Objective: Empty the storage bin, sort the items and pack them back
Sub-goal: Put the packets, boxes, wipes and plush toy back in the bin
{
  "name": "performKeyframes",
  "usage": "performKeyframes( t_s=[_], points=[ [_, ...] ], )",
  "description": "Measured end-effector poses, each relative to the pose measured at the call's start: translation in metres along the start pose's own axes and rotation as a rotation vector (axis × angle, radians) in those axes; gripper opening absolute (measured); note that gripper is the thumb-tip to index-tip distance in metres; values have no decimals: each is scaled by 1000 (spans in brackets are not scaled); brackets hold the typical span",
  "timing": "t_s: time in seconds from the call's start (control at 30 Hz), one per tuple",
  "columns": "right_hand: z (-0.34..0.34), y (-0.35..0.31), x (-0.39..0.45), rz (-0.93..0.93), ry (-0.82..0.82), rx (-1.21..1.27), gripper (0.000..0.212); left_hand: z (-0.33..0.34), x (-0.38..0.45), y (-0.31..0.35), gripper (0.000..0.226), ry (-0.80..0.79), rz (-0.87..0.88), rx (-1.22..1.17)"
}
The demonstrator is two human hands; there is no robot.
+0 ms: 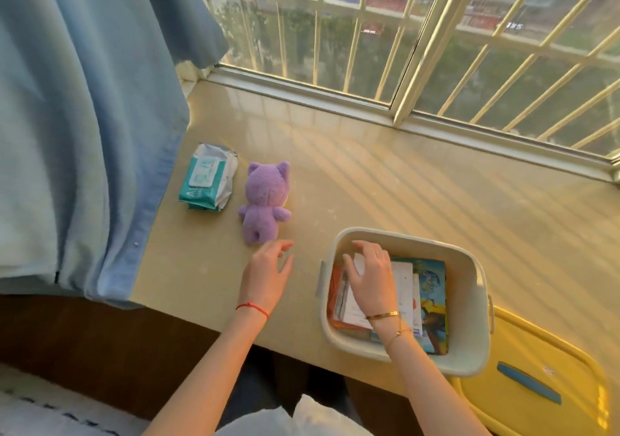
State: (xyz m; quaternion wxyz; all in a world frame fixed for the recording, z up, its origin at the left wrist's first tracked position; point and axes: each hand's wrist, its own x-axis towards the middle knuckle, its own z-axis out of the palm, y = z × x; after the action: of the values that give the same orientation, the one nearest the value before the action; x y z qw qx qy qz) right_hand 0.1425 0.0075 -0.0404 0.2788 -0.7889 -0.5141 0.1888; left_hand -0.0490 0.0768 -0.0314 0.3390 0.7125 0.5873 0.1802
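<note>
A pale storage bin [469, 305] stands on the sill at the right, holding flat booklets and papers [431, 298]. My right hand [369, 274] is inside the bin, its fingers curled around the top edge of a white paper stack. My left hand [268, 271] hovers open over the sill, just below a purple plush toy [265, 197] that lies face down. A teal and white pack of wet wipes [208, 177] lies to the left of the toy.
The bin's yellow lid [536, 385] with a blue handle lies at the lower right, past the sill's front edge. A blue curtain [84, 117] hangs at the left over the sill's end. A barred window [402, 33] closes off the far side.
</note>
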Motion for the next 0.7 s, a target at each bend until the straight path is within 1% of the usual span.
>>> performKeyframes(
  t_s=[0.17, 0.37, 0.53, 0.7],
  points=[
    [52, -69, 32, -34, -51, 51, 28, -79, 38, -70, 25, 129, -99, 31],
    [140, -152, 83, 46, -142, 116, 30, -150, 101, -156, 27, 207, -178, 53],
    [210, -209, 130, 132, -185, 84, 43, -174, 159, -219, 30, 159, -175, 54],
    [269, -236, 172, 235, -251, 67, 61, -175, 207, -258, 31, 84, -175, 51]
  ],
)
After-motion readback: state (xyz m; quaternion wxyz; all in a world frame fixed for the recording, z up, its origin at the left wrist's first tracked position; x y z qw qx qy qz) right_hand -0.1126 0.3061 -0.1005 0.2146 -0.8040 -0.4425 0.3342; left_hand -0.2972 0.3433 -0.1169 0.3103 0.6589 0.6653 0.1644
